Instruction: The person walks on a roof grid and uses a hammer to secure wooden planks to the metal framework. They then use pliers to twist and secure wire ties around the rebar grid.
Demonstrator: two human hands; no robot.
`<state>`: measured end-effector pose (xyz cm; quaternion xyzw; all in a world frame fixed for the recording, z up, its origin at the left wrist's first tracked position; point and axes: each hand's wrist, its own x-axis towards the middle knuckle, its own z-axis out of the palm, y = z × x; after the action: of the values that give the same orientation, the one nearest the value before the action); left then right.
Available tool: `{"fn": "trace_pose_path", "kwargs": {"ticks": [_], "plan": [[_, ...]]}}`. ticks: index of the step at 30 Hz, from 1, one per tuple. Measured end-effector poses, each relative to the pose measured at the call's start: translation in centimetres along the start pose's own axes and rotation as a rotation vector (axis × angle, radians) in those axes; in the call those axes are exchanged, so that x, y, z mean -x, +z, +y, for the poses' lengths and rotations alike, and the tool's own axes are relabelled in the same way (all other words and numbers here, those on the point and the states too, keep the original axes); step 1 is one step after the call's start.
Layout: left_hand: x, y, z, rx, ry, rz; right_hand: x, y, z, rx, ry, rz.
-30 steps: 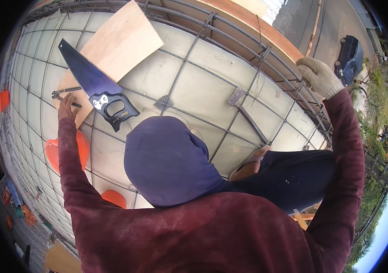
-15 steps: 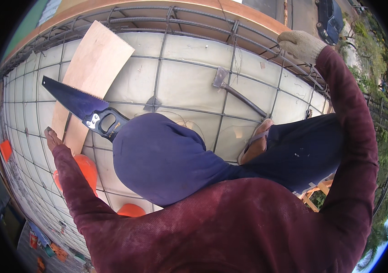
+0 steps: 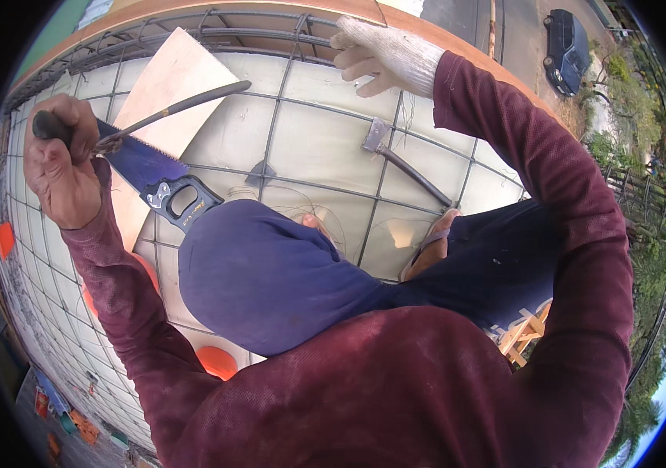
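left hand [image 3: 63, 168]: bare, fist wrapped round the dark handle of a long thin curved metal tool [image 3: 169, 109], raised above the left edge of the mesh.
tool: one. Shaft runs from the fist up and right, tip over the plywood board [image 3: 173, 86]. Exact kind cannot be told.
right hand [image 3: 376, 54]: in a light knit glove, fingers loosely spread and curled down, at the top edge of the rebar mesh [image 3: 286, 101]. Whether it touches a bar cannot be told.
hand saw [image 3: 157, 175]: one, blue blade, black handle. Lies flat near the left edge of the slab, blade partly on the board, just below the left fist.
board: one, pale plywood, tilted, toward the top-left corner of the slab.
hatchet [image 3: 399, 160]: one, dark handle, metal head. Lies on the mesh right of centre, well apart from both hands, handle end near a sandalled foot [image 3: 430, 249].
mesh: one grid of steel bars over a light panel [image 3: 325, 140], covering the whole surface.
orange items [image 3: 216, 360]: at least three round orange objects along the lower-left edge, partly hidden by the left sleeve.
person: dark red long sleeves, blue cap [image 3: 262, 273], dark blue trousers.
background: one dark car [image 3: 565, 39] at upper right, beyond the slab edge.
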<state>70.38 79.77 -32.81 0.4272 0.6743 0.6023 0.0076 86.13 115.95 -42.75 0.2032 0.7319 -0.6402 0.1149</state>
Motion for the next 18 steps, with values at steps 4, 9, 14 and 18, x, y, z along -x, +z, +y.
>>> {"fn": "trace_pose_path", "kwargs": {"ticks": [4, 9, 14, 18], "plan": [[-2.5, 10.1, 0.7, 0.329, 0.145, -0.311, 4.3, 2.4, -1.3, -0.499, 0.459, -0.399], [-4.7, 13.8, -0.2, 0.611, 0.271, -0.886, 8.3, 5.1, 3.3, -0.828, 0.468, -0.587], [-2.9, 18.0, -2.0, 0.661, 0.199, -1.136, 10.7, 9.9, 10.1, -0.119, -0.274, -0.198], [-2.7, 19.5, -4.2, 0.753, -0.004, -1.298, 10.0, 9.1, 6.5, -0.836, 0.016, -0.039]]}}
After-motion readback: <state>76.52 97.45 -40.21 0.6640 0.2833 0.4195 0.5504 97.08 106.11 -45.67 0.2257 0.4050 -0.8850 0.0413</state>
